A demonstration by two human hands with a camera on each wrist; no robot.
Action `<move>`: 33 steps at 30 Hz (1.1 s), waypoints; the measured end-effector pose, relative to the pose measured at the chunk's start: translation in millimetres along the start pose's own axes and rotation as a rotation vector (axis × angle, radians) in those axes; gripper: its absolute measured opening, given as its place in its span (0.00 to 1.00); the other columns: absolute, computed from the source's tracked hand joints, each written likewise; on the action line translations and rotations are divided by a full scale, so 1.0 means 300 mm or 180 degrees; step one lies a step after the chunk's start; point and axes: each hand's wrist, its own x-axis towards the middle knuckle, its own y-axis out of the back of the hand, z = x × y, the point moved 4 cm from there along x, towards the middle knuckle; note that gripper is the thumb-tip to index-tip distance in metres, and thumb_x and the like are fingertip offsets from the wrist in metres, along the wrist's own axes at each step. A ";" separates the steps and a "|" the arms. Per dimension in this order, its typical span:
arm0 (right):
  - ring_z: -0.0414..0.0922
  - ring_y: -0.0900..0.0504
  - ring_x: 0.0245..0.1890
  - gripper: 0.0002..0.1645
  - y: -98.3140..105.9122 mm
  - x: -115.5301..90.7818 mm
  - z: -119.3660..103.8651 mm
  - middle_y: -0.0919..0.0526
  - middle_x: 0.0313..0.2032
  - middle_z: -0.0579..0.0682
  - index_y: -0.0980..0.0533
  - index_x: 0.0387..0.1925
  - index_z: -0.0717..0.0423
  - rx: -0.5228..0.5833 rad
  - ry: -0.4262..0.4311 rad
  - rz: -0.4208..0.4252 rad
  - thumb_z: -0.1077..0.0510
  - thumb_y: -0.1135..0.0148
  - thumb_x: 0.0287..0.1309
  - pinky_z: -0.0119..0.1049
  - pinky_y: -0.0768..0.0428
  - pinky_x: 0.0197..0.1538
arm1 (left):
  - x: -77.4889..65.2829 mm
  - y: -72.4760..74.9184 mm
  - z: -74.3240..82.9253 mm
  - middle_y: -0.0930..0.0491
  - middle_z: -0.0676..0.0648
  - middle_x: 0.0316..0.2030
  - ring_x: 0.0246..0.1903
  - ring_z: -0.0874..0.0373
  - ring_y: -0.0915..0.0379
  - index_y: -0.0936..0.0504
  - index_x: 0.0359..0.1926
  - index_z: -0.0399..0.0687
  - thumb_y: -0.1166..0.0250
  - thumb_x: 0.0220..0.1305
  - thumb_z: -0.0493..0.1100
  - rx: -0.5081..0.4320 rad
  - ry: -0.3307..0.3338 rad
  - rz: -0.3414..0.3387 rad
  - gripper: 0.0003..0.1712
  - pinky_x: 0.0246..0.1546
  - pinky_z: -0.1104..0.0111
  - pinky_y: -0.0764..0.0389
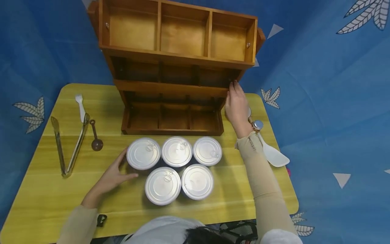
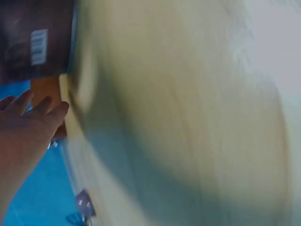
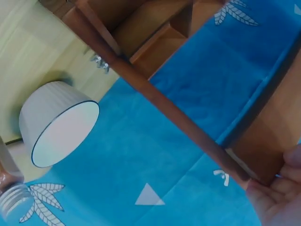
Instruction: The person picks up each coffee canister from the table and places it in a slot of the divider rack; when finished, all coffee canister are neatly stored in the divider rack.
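Note:
At the back of the table stands a brown wooden tiered shelf [image 1: 172, 132] with three compartments in each tier. My right hand [image 1: 237, 105] is at its right end; in the right wrist view, the thumb and fingers of the right hand [image 3: 280, 193] grip the edge of a wooden side piece. In front of the shelf, several round cans with silver pull-tab lids [image 1: 177, 151] stand in two rows. Beside the leftmost back can [image 1: 143, 153], my left hand [image 1: 111, 178] is spread, thumb apart from the fingers. A dark can with a barcode [image 2: 39, 47] shows above the left hand [image 2: 30, 122].
Metal tongs [image 1: 74, 152], a white fork [image 1: 80, 105] and a brown scoop [image 1: 97, 144] lie on the left. A white spatula [image 1: 274, 155] and a silver-capped bottle [image 1: 257, 125] are near my right forearm. Past the shelf's right side stands a white bowl [image 3: 61, 125].

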 end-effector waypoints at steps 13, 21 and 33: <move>0.56 0.26 0.65 0.23 -0.037 -0.008 -0.021 0.26 0.64 0.63 0.28 0.63 0.67 -0.0186 0.0064 0.0402 0.61 0.58 0.75 0.48 0.24 0.66 | 0.037 -0.086 -0.033 0.32 0.34 0.65 0.61 0.81 0.39 0.45 0.74 0.52 0.16 0.32 0.34 -0.0374 -0.0406 0.0389 0.68 0.65 0.88 0.44; 0.56 0.27 0.66 0.23 -0.041 -0.029 -0.015 0.27 0.66 0.63 0.30 0.64 0.67 -0.0149 0.0007 0.0375 0.61 0.58 0.75 0.47 0.26 0.68 | 0.029 -0.071 -0.029 0.29 0.60 0.60 0.59 0.81 0.37 0.43 0.74 0.52 0.16 0.30 0.34 -0.0324 -0.0372 0.0603 0.68 0.64 0.87 0.43; 0.55 0.28 0.67 0.23 -0.033 -0.020 0.000 0.27 0.66 0.62 0.30 0.64 0.67 -0.0194 -0.0041 0.0483 0.61 0.58 0.74 0.47 0.25 0.67 | 0.125 0.049 0.136 0.34 0.42 0.65 0.64 0.68 0.38 0.50 0.76 0.55 0.20 0.36 0.28 -0.0257 -0.0483 0.0971 0.69 0.73 0.50 0.40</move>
